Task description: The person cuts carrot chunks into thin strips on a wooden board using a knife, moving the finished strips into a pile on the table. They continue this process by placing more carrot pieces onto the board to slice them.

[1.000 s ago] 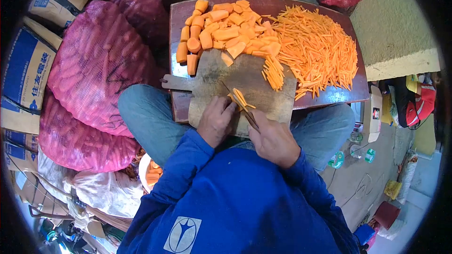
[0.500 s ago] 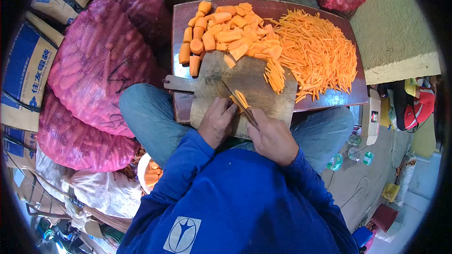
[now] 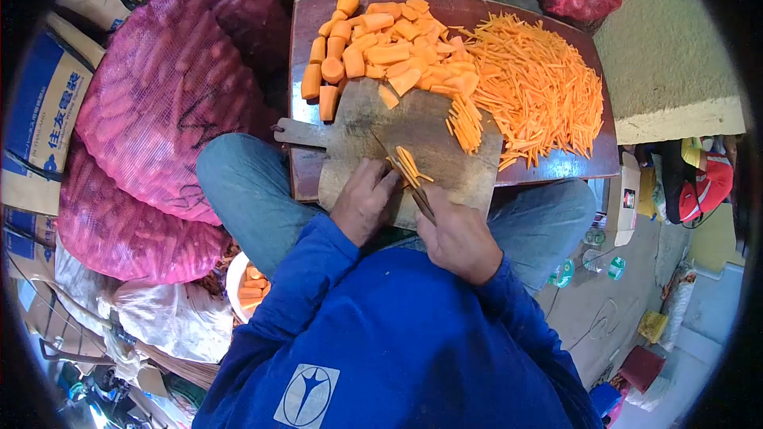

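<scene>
My right hand (image 3: 461, 240) is closed round the handle of a knife (image 3: 418, 195), whose blade points up and left over the wooden cutting board (image 3: 358, 131). Left of the blade, my left hand (image 3: 366, 200) has its fingers bent and pressed together on the board; anything under the fingertips is hidden. Several thin carrot sticks (image 3: 410, 165) lie just right of the blade. Farther up the board rest another bunch of carrot sticks (image 3: 466, 125) and a single carrot slice (image 3: 388, 96).
Carrot chunks (image 3: 387, 53) and a large heap of shredded carrot (image 3: 548, 87) cover much of the low red table (image 3: 556, 165). Pink mesh sacks (image 3: 167, 103) stand at the left, above a white bucket (image 3: 235, 282) of carrots. Plastic bottles (image 3: 563, 272) lie on the floor at right.
The carrot sticks beside the blade have spread apart to the right. Both hands stay in nearly the same place, and the view has shifted slightly.
</scene>
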Demonstrator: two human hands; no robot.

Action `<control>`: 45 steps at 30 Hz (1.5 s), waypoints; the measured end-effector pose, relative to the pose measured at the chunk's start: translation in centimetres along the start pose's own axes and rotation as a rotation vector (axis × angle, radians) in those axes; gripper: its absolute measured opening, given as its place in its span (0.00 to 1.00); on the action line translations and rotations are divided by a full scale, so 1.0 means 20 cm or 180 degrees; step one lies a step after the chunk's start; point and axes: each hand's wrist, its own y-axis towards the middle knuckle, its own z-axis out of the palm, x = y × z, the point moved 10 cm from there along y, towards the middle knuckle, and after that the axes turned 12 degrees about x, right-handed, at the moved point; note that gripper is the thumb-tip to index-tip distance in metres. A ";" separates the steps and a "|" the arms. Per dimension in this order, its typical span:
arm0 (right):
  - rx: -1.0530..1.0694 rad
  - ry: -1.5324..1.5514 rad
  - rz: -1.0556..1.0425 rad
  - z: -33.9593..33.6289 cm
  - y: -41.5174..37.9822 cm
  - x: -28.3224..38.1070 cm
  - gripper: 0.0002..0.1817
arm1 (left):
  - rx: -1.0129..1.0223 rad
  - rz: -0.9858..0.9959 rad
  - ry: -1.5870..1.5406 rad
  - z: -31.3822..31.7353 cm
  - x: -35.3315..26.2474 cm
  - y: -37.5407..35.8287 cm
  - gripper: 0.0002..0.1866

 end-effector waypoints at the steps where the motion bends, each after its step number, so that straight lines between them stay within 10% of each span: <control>1: 0.0008 -0.0077 0.0104 0.01 0.01 -0.02 0.18 | 0.0002 0.0026 -0.0010 -0.01 -0.01 0.00 0.18; 45: -0.0137 0.0126 -0.0357 -0.02 -0.01 0.06 0.19 | -0.0282 0.0114 -0.0092 -0.07 -0.01 -0.02 0.16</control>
